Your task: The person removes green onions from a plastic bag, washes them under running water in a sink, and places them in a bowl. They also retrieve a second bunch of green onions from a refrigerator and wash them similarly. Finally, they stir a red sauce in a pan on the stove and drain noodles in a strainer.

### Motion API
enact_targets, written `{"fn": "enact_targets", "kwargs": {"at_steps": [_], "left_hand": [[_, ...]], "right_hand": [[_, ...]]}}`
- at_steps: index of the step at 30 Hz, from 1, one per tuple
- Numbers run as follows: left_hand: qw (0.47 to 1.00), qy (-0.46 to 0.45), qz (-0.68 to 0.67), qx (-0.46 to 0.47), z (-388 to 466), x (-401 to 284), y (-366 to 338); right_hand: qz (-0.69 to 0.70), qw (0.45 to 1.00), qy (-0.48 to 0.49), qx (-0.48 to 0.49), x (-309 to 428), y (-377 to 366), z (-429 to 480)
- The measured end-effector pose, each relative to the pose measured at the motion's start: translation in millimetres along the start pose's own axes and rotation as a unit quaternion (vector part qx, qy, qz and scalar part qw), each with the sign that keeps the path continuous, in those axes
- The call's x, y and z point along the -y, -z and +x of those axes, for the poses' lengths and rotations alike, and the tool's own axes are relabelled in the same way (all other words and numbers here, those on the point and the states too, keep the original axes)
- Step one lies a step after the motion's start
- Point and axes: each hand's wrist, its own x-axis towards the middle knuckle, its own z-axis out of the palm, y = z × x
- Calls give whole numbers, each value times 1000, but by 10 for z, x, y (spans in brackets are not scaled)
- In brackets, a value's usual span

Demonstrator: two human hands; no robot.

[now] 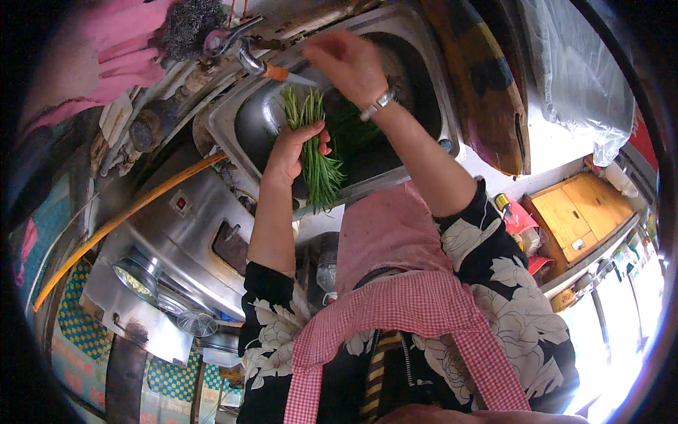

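Note:
My left hand (297,146) is wrapped around a bunch of green leafy stalks (324,172), perhaps garlic chives. The pale ends point up towards the faucet and the dark green ends hang down over the near rim of the stainless steel sink (447,114). Above the basin, to the right of the faucet (259,66), is my right hand (349,63), blurred, with a metal-banded watch on its wrist. Its fingers are not clear enough to show whether they hold anything. A thin pale stream, apparently water, runs from the orange-brown spout. More greens (355,124) lie in the shaded basin.
A wooden board (498,106) stands along the sink's right side, with clear plastic sheeting (577,69) beyond. At left, a long wooden stick (127,214) crosses a stainless steel counter (175,233). A dark scouring pad (193,29) and pink cloth (127,47) are at upper left.

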Motion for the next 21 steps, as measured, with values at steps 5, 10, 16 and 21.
{"fn": "enact_targets", "kwargs": {"at_steps": [5,10,16,21], "left_hand": [[996,72,45,39,99,39,19],[990,115,56,63,222,114,-80],[992,117,-9,51,330,162,-34],[989,130,-14,72,442,213,101]], "right_hand": [[-34,972,-172,159,-822,-120,-421],[-231,951,-139,154,-1257,-292,-234],[95,950,-261,138,-1288,-142,-340],[-280,923,-169,202,-1335,-192,-166]]}}
